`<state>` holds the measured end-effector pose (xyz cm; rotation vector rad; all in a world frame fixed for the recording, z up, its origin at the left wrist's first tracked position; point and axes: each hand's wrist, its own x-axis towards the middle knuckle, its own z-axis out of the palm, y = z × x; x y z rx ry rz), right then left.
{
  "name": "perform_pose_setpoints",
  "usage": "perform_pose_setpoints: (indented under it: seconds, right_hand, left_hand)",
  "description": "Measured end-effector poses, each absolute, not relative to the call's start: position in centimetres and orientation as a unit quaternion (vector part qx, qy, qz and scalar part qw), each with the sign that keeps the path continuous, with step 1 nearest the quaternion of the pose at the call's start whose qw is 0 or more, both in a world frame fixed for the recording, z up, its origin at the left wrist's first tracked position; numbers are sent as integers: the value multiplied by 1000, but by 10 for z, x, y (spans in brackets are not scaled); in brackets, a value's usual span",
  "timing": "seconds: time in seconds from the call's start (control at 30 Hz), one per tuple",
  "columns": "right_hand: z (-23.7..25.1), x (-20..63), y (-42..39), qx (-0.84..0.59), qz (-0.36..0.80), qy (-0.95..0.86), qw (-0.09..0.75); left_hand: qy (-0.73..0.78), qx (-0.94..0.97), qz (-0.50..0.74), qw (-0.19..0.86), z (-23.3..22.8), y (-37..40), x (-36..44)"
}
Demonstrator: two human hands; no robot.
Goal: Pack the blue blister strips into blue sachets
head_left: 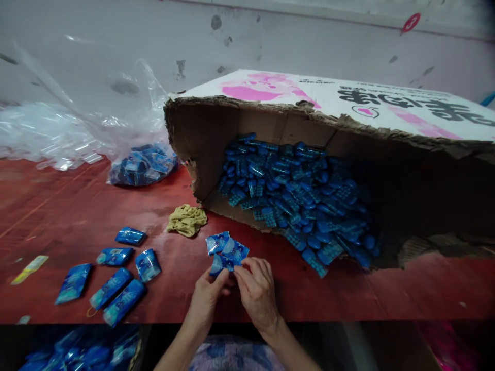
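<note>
My left hand (211, 291) and my right hand (257, 288) meet near the table's front edge, fingers pinched on a small glossy blue packet (223, 263). Just beyond the fingertips, touching or overlapping it, lie more blue packets (218, 242); where one ends and another begins is hard to tell. Filled blue packets (124, 301) are spread on the table left of my hands. To the right, an open cardboard box (216, 193) lies on its side, with a heap of small blue pieces (294, 190) spilling slightly over its lower edge.
A crumpled yellow cloth-like bundle (186, 220) sits beside the box's torn edge. Behind it a clear plastic bag (143, 165) holds blue packets. Empty-looking clear plastic (50, 131) is piled at the back left. Below the red table (325, 299), blue packets (77, 350) fill a container.
</note>
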<state>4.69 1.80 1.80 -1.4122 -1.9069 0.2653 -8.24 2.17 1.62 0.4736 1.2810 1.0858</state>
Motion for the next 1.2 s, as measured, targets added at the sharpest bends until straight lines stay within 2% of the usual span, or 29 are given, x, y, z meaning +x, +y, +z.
perform_pose_setpoints:
  seconds: [0.1,0.17,0.27,0.33,0.53,0.73,0.8,0.87,0.93,1.0,1.1,1.2]
  right_hand:
    - [16,46,18,-562,214,-675,427]
    - [11,47,22,-583,344,-582,451]
    - [4,46,29,-559,522,-477,433]
    - [1,42,31,-544,558,-458,428]
    - [1,31,30,-614,477,-479,407]
    - [19,50,36,-620,391,-590,339]
    - [24,67,41,-615,319,-649,314]
    - [24,89,46,-658,180,-670,293]
    - [19,114,53,-735,34,-632,242]
    - [10,133,57,-769,-45,-607,196]
    - [-3,143,56,-759,-68,-626,168]
    - [-9,136,52,-726,-36,-657,198]
  left_hand:
    - [526,131,506,671,14,23,-64]
    - [522,109,507,677,14,25,-63]
    - [552,117,504,654,11,24,-65]
    - [571,117,517,627,7,23,-63]
    - [574,77,522,626,2,30,-51]
    - [526,114,450,713,12,33,-62]
    - [517,116,452,718,14,30,-65]
    - [512,104,453,723,15,27,-67]
    - [513,81,446,729,16,25,-67]
    - [525,51,432,731,17,23,-67]
    - [533,-2,414,738,20,22,-67]
    - [523,-43,388,758,25,23,-68]
